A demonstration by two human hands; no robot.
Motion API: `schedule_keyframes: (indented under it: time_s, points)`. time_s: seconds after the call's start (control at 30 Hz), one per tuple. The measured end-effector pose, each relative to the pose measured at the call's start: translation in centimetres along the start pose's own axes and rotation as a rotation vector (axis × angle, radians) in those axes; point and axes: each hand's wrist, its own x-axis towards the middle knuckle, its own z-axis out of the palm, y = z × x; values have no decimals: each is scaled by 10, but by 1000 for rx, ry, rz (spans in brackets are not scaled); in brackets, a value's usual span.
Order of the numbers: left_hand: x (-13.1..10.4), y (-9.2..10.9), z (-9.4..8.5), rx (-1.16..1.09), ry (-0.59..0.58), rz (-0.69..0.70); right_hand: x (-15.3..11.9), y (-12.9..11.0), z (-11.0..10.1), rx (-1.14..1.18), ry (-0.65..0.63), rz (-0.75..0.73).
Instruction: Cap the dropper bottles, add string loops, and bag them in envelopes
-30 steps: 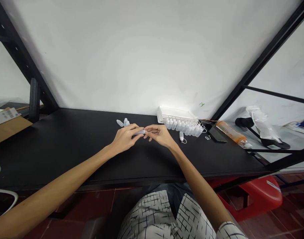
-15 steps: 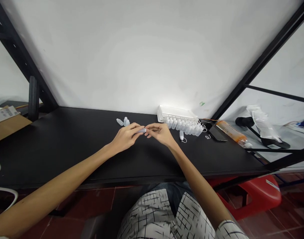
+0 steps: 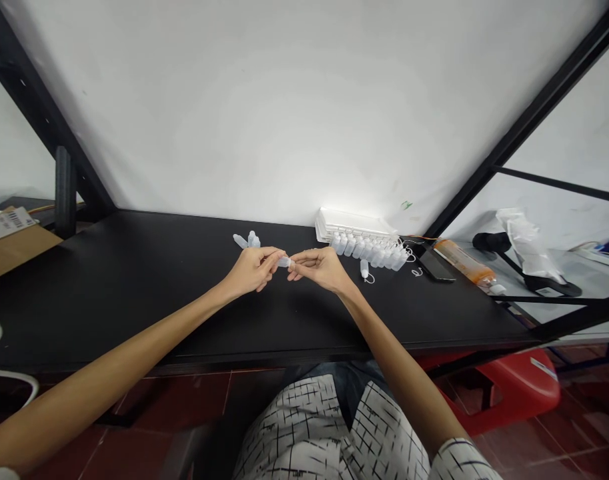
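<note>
Over the middle of the black table (image 3: pixel 149 280), my left hand (image 3: pixel 252 269) is closed around a small translucent plastic bottle (image 3: pixel 283 262), lying sideways with one end toward the right. My right hand (image 3: pixel 318 267) pinches that right end between thumb and fingertips; whether a cap or tip is in the pinch is too small to tell. Just behind my left hand, a few similar bottles (image 3: pixel 253 239) are on the table, one lying on its side. To the right of my right hand lies a capped bottle (image 3: pixel 364 269) with a thin looped strap.
Several small white bottles (image 3: pixel 367 252) stand in a row before a stack of white trays (image 3: pixel 354 223). Beside them are a loose strap ring (image 3: pixel 417 272), a dark phone (image 3: pixel 436 265) and an orange-labelled plastic bottle (image 3: pixel 464 261). Black metal frame posts (image 3: pixel 67 193) flank the table.
The bottle in my hands has turned slightly and more of it shows between them. My left hand has shifted a little left and its fingers have curled more.
</note>
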Motion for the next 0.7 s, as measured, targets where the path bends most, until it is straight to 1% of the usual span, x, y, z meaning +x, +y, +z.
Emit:
schedule_keyframes:
  time_s: [0.1,0.37,0.47,0.6,0.7]
  points:
    - [0,2,1,-68,19,-53,0,1,1,-7,2,-16]
    - [0,6,3,-241,64,-123,-2,1,8,-61,45,-81]
    - [1,9,2,-258,99,-146,-2,-1,9,-97,64,-114]
    - [1,9,1,-243,127,-200,-3,-1,11,-133,27,-122]
    - [1,7,1,-219,137,-223,-3,-1,14,-167,28,-136]
